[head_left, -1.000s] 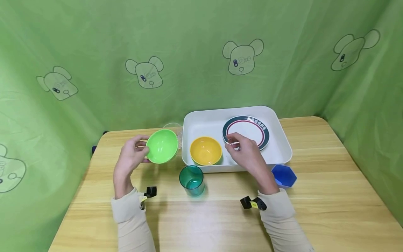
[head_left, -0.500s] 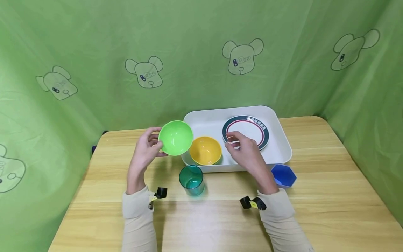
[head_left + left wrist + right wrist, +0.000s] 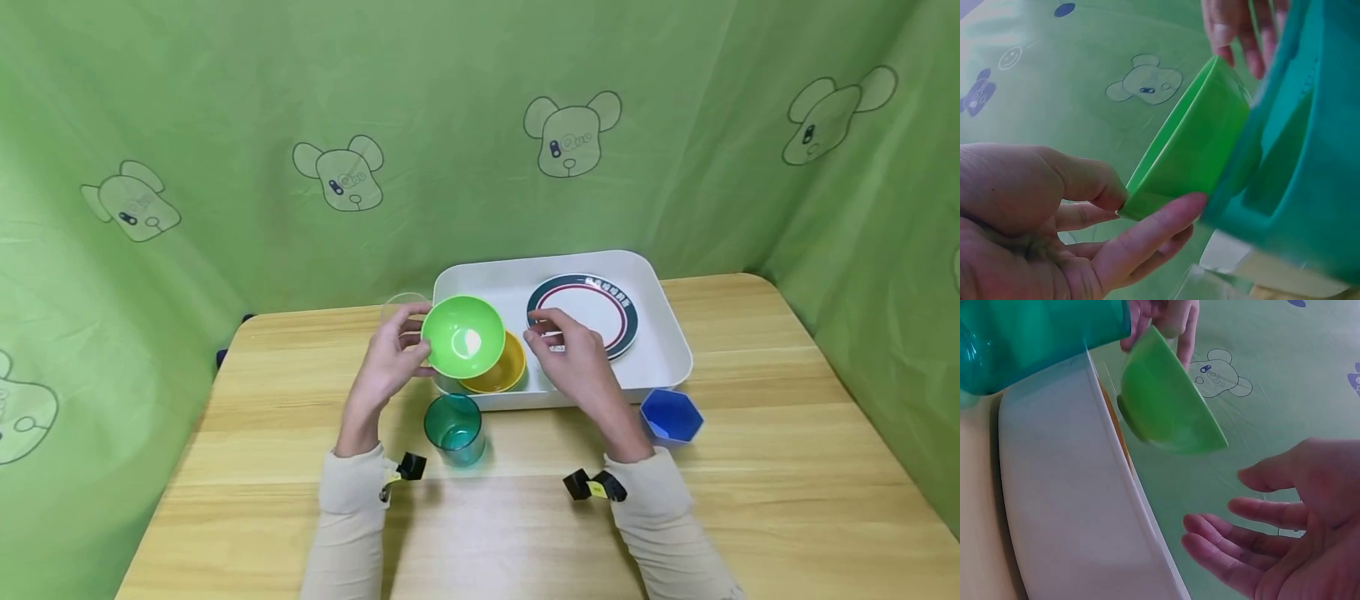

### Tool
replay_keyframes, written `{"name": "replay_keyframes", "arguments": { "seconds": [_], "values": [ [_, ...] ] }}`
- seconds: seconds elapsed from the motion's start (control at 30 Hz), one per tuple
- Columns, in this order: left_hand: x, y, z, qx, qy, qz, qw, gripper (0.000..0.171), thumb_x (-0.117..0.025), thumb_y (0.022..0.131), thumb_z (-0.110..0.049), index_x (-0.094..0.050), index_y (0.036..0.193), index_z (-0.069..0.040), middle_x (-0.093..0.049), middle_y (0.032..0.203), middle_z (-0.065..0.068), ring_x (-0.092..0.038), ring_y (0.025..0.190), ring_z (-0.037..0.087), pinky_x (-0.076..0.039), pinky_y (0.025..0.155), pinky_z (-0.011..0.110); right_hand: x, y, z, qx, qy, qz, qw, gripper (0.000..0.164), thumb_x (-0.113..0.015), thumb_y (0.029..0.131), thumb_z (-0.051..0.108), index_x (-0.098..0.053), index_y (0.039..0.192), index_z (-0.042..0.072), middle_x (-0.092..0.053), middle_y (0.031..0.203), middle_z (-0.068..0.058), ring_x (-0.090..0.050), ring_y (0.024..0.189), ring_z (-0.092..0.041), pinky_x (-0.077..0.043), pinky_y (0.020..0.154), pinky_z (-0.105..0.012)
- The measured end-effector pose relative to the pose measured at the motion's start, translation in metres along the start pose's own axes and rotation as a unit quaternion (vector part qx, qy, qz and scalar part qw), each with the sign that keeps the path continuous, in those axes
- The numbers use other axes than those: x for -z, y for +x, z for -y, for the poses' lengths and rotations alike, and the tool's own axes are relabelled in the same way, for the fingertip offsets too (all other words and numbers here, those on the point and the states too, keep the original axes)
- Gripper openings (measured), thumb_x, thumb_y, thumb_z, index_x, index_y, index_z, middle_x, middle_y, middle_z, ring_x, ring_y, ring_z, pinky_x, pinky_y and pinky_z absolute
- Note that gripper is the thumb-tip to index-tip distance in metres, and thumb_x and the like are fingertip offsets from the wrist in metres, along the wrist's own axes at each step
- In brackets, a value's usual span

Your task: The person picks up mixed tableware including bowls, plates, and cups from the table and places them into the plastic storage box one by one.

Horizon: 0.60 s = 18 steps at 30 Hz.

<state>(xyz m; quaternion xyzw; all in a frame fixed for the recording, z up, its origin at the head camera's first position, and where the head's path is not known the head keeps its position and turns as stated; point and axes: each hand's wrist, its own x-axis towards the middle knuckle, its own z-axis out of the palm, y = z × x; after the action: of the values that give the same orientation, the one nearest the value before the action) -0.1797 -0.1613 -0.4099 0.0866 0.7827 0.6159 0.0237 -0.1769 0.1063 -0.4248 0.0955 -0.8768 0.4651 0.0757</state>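
Note:
My left hand (image 3: 386, 357) pinches a bright green bowl (image 3: 462, 333) by its left rim. The bowl hangs tilted above the front left of a white tray (image 3: 663, 354). Under it, partly covered, sits a yellow bowl (image 3: 512, 371) in the tray. In the right wrist view the green bowl (image 3: 1163, 400) stands above the tray's wall, apart from my right hand (image 3: 1291, 525). That hand holds nothing, its fingers loosely bent over the tray. Beside it a white plate (image 3: 588, 307) with a dark green and red rim lies in the tray.
A teal see-through cup (image 3: 455, 431) stands just in front of the tray. At the tray's front right corner is a blue hexagonal cup (image 3: 671, 415). Something clear (image 3: 402, 298) shows behind my left hand, mostly hidden. A green curtain (image 3: 465, 167) closes off the back.
My left hand has carried the green bowl rightward, from left of the tray to over the yellow bowl. The right hand stays nearly in place.

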Motion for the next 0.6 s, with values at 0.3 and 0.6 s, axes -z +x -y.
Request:
{"name": "replay_keyframes", "arguments": {
  "seconds": [0.3, 0.6],
  "values": [
    [-0.015, 0.004, 0.002, -0.033, 0.015, 0.024, 0.9991, 0.046, -0.052, 0.097, 0.011, -0.052, 0.141, -0.003, -0.058, 0.13, 0.024, -0.061, 0.118, 0.039, -0.065, 0.066, 0.043, -0.004, -0.003, 0.006, -0.011, 0.038, 0.009, 0.999, 0.039, -0.06, 0.105, 0.032, -0.063, 0.136, 0.008, -0.071, 0.118, -0.013, -0.069, 0.104, -0.029, -0.061, 0.088, -0.043],
    [-0.021, 0.005, 0.001, -0.046, 0.011, 0.04, 0.9981, 0.046, -0.055, 0.098, 0.01, -0.052, 0.142, -0.003, -0.056, 0.133, 0.024, -0.059, 0.121, 0.04, -0.065, 0.068, 0.045, -0.006, -0.004, 0.007, 0.003, 0.055, -0.003, 0.998, 0.035, -0.067, 0.099, 0.013, -0.064, 0.133, 0.004, -0.071, 0.114, -0.018, -0.073, 0.1, -0.031, -0.062, 0.087, -0.04]
  ]
}}
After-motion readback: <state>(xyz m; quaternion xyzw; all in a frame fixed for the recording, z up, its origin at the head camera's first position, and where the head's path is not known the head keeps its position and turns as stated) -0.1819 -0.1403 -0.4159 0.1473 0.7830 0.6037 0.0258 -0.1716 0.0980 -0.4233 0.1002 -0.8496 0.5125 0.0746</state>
